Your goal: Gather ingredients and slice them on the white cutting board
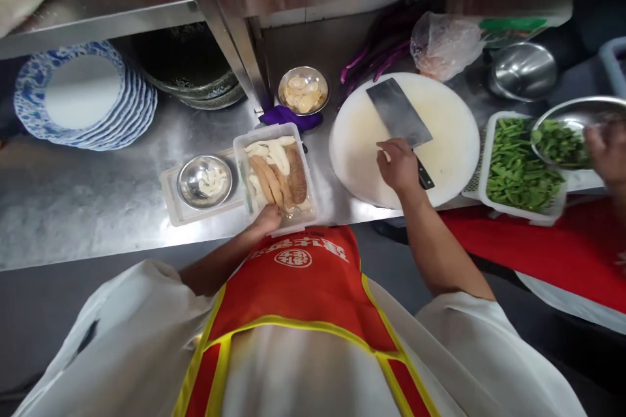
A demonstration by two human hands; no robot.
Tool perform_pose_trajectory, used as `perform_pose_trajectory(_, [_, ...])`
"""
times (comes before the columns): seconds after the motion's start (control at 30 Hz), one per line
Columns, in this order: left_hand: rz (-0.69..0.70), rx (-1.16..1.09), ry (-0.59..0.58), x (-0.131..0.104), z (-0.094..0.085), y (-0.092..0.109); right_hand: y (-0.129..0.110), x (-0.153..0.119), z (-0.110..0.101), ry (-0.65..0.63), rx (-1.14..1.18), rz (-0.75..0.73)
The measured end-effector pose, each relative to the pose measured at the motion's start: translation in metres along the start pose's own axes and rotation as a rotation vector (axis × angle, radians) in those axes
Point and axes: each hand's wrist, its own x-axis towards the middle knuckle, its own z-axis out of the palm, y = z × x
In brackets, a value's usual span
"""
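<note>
My left hand is at the near rim of a clear plastic tub, its fingers closed around the edge and partly hidden. In the tub lie pale white strips and brown sausage-like pieces of food. My right hand is over a round white cutting board, index finger stretched out to the left, holding nothing that I can see. Beneath it a cleaver lies flat on the board, its black handle partly covered by the hand.
Left: a small steel bowl with white slices, and stacked blue-and-white plates. Behind: a bowl of sliced food, a purple cloth, eggplants. Right: a basket of greens; another person's hand at a steel bowl.
</note>
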Motion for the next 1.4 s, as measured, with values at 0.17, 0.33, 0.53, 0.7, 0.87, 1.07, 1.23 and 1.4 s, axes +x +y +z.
perform_pose_trajectory(0.17, [0.053, 0.244, -0.174, 0.009, 0.001, 0.002, -0.029, -0.023, 0.002, 0.054, 0.195, -0.009])
perform_pose_trajectory(0.33, [0.054, 0.327, -0.346, 0.016, 0.005, 0.002, -0.026, -0.057, -0.01, 0.188, 0.292, 0.133])
perform_pose_trajectory(0.53, [-0.068, -0.194, -0.474, 0.0, -0.014, 0.032, -0.08, -0.09, -0.003, 0.01, 0.506, 0.135])
perform_pose_trajectory(0.7, [-0.056, -0.692, -0.448, -0.025, -0.015, 0.067, -0.162, -0.083, 0.021, -0.347, 0.648, 0.007])
perform_pose_trajectory(0.87, [0.138, -0.688, -0.284, -0.034, 0.008, 0.083, -0.189, -0.066, 0.04, -0.363, 0.687, 0.166])
perform_pose_trajectory(1.07, [0.368, -0.471, -0.276, -0.021, 0.02, 0.092, -0.159, -0.059, 0.038, -0.289, 1.029, 0.487])
perform_pose_trajectory(1.23, [0.723, 0.219, -0.255, -0.006, 0.034, 0.129, -0.118, -0.051, 0.02, -0.175, 1.152, 0.568])
perform_pose_trajectory(1.4, [1.197, 0.61, -0.135, 0.043, 0.088, 0.193, -0.049, -0.023, -0.001, -0.049, 0.736, 0.348])
